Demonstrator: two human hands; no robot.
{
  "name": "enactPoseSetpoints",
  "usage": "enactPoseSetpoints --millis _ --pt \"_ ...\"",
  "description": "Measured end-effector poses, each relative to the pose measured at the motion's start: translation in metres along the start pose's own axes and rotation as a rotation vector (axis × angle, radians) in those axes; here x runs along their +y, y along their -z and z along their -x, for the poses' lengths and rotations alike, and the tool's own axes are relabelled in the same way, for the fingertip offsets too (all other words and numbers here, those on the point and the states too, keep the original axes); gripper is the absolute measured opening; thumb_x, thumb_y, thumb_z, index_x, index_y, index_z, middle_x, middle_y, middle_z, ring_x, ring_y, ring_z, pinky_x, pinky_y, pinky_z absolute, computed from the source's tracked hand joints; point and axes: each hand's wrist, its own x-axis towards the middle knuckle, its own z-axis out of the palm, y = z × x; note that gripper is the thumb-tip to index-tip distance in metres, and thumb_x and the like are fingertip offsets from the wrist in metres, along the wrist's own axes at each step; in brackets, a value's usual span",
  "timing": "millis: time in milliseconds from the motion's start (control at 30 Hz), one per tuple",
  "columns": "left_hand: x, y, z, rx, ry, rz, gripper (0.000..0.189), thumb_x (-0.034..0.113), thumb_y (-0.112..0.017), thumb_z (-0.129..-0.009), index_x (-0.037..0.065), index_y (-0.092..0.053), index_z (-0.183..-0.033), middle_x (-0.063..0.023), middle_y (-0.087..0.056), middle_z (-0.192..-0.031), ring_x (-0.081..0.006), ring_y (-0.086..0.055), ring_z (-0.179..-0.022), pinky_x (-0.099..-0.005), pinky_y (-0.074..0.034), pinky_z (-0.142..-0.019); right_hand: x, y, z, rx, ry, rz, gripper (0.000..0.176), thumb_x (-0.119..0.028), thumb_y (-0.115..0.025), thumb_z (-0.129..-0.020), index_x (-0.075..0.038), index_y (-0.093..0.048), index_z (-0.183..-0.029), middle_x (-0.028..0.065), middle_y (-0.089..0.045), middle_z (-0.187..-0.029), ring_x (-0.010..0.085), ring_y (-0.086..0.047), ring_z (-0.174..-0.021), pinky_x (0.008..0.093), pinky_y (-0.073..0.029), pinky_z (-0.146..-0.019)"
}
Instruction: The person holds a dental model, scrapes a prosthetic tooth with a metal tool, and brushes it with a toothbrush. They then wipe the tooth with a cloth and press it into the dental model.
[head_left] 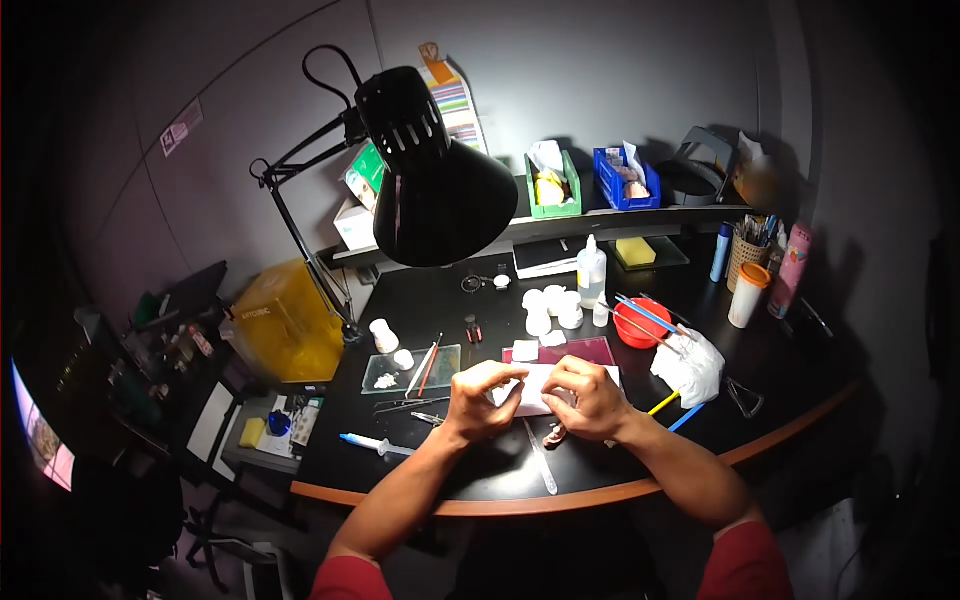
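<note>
My left hand (484, 400) and my right hand (588, 399) are close together over the front middle of the desk. Both have fingers curled into a pinch; anything between the fingertips is too small to make out. Behind and between them is a white pad or sheet (537, 376). Just below my right hand lies a small pinkish-brown piece (554, 436). A clear flat stick (541, 462) points toward the desk's front edge. Tweezers (430, 418) and a blue-tipped syringe (368, 442) lie left of my left hand.
A black lamp (440, 190) hangs over the desk's back left. A glass plate (450, 362) holds brushes. White jars (538, 318), a clear bottle (591, 272), a red bowl (637, 330), crumpled tissue (702, 368) and a tumbler (748, 297) stand beyond my hands.
</note>
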Motion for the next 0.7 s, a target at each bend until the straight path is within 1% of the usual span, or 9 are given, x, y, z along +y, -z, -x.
enactPoseSetpoints --millis 200,300,333,367,433,467,567,600,700 --pt "-0.001 0.01 -0.003 0.038 -0.004 -0.031 0.021 0.001 -0.08 -0.077 0.005 -0.077 -0.098 -0.0075 -0.077 -0.087 -0.0146 -0.069 -0.069 -0.0268 -0.055 -0.064 -0.002 -0.007 0.002 0.009 -0.007 -0.019 0.007 -0.008 -0.073 -0.083 -0.004 -0.071 -0.087 0.0121 -0.064 -0.089 0.029 -0.068 -0.078 0.0389 -0.055 -0.071" --pt "-0.001 0.014 -0.006 0.02 -0.002 -0.07 0.02 0.003 -0.081 -0.078 0.005 -0.078 -0.098 -0.0063 -0.077 -0.086 -0.014 -0.068 -0.068 -0.0265 -0.054 -0.064 -0.004 -0.009 0.003 0.019 -0.005 -0.017 0.006 -0.009 -0.072 -0.083 -0.004 -0.071 -0.087 0.0123 -0.063 -0.088 0.0296 -0.067 -0.078 0.0393 -0.055 -0.072" --pt "-0.004 0.014 -0.005 -0.01 0.024 -0.066 0.02 0.004 -0.081 -0.079 0.005 -0.078 -0.099 -0.0086 -0.077 -0.09 -0.0169 -0.071 -0.071 -0.028 -0.056 -0.064 -0.005 -0.008 0.004 0.012 -0.013 -0.014 0.006 -0.009 -0.072 -0.083 -0.004 -0.071 -0.087 0.0125 -0.063 -0.088 0.0298 -0.067 -0.078 0.0394 -0.056 -0.072" --pt "-0.003 0.014 -0.006 -0.02 0.026 -0.08 0.02 0.004 -0.08 -0.08 0.005 -0.078 -0.099 -0.009 -0.077 -0.09 -0.017 -0.071 -0.071 -0.028 -0.056 -0.063 -0.009 -0.007 0.003 0.031 0.005 -0.02 0.007 -0.004 -0.074 -0.081 -0.002 -0.07 -0.086 0.0131 -0.063 -0.085 0.0288 -0.066 -0.077 0.0378 -0.053 -0.069" --pt "-0.009 0.012 -0.003 -0.047 0.025 -0.082 0.02 0.003 -0.08 -0.079 0.004 -0.078 -0.099 -0.0095 -0.077 -0.09 -0.0174 -0.071 -0.07 -0.0281 -0.056 -0.063 -0.007 -0.007 0.003 0.033 0.045 -0.017 0.008 -0.004 -0.075 -0.081 -0.002 -0.07 -0.086 0.0129 -0.063 -0.085 0.029 -0.066 -0.078 0.038 -0.053 -0.069" --pt "-0.008 0.01 -0.003 -0.034 0.026 -0.074 0.016 0.003 -0.079 -0.08 0.005 -0.078 -0.097 -0.0074 -0.077 -0.085 -0.0147 -0.069 -0.068 -0.027 -0.054 -0.064 -0.008 -0.007 0.003 0.028 0.07 -0.008 0.008 -0.005 -0.074 -0.081 -0.002 -0.069 -0.086 0.0128 -0.064 -0.086 0.0293 -0.066 -0.079 0.0382 -0.053 -0.069" --pt "-0.01 0.008 -0.002 -0.065 0.013 -0.07 0.018 0.002 -0.08 -0.08 0.004 -0.078 -0.098 -0.009 -0.077 -0.088 -0.0169 -0.072 -0.074 -0.0283 -0.056 -0.066 -0.008 -0.008 0.005 0.006 0.056 -0.032 0.009 -0.007 -0.069 -0.082 -0.003 -0.068 -0.09 0.0151 -0.064 -0.092 0.0344 -0.066 -0.086 0.0435 -0.055 -0.075" --pt "-0.009 0.008 -0.002 -0.101 0.024 -0.074 0.019 0.003 -0.081 -0.08 0.003 -0.077 -0.099 -0.0099 -0.077 -0.09 -0.0187 -0.073 -0.079 -0.0293 -0.058 -0.067 -0.006 -0.009 0.006 0.008 0.038 -0.058 0.009 -0.007 -0.07 -0.082 -0.003 -0.067 -0.09 0.0147 -0.063 -0.09 0.0342 -0.066 -0.086 0.0436 -0.054 -0.076" --pt "-0.001 0.008 -0.003 -0.139 0.007 -0.102 0.018 0.002 -0.082 -0.079 0.004 -0.076 -0.097 -0.0091 -0.076 -0.089 -0.0187 -0.074 -0.08 -0.0292 -0.058 -0.069 -0.003 -0.008 0.005 0.04 0.028 -0.059 0.01 -0.006 -0.07 -0.08 -0.003 -0.067 -0.089 0.0146 -0.063 -0.088 0.0336 -0.066 -0.084 0.0429 -0.054 -0.075"
